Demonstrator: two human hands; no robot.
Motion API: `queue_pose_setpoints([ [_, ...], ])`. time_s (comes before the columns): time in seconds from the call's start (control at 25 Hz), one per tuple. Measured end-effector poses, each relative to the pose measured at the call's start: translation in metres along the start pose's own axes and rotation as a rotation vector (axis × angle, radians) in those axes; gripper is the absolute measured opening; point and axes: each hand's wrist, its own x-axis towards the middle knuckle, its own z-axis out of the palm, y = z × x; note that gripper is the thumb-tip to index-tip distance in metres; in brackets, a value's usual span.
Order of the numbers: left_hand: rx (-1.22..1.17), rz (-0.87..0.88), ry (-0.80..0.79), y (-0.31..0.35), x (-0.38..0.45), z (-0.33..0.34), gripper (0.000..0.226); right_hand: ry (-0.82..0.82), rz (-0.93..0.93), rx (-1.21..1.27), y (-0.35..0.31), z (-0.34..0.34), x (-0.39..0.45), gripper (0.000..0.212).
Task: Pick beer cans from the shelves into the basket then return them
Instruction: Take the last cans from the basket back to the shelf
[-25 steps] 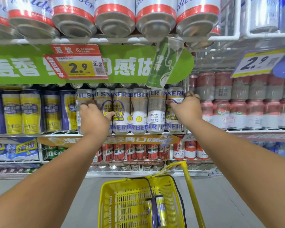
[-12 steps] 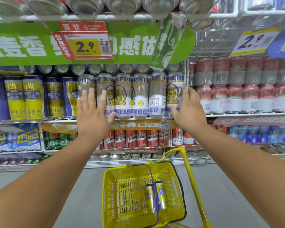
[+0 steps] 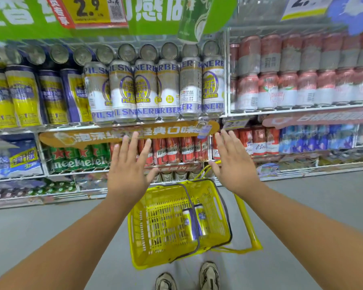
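Below the shelving, bare grey floor (image 3: 302, 206) lay open on both sides of the yellow basket (image 3: 153, 231), which stood on the ground just ahead of 2 sneakers (image 3: 209, 275). Both hands hung in the air above the basket and in front of the shelves, touching nothing: the left hand (image 3: 127, 170) and the right hand (image 3: 232, 164) each had fingers spread straight, palms facing the shelves, with a clear gap between them. Inside the basket, 2 beer cans (image 3: 194, 223) lay side by side against its right half, partly crossed by a dark handle (image 3: 189, 201). A long yellow pull handle (image 3: 247, 227) ran along the basket's right side, its upper part hidden behind the right hand. On the shelf above, a row of white and blue cans (image 3: 147, 91) read "PILSNER" in pieces. Lower down, green cans (image 3: 80, 158) showed a red star and part of "Heineken". A yellow price tag (image 3: 90, 9), cut by the top edge, read "2.9". The pink cans (image 3: 291, 80) to the right were too blurred to read.
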Motion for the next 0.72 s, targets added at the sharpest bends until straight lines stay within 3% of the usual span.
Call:
queue_pose_setpoints([
  [0.48, -0.032, 0.103, -0.147, 0.060, -0.062, 0.134, 0.079, -0.205, -0.003, -0.008, 0.001, 0.128, -0.076, 0.079],
  [0.72, -0.062, 0.066, -0.229, 0.088, -0.098, 0.225, 0.080, -0.279, 0.013, 0.015, 0.008, 0.215, -0.103, 0.077],
])
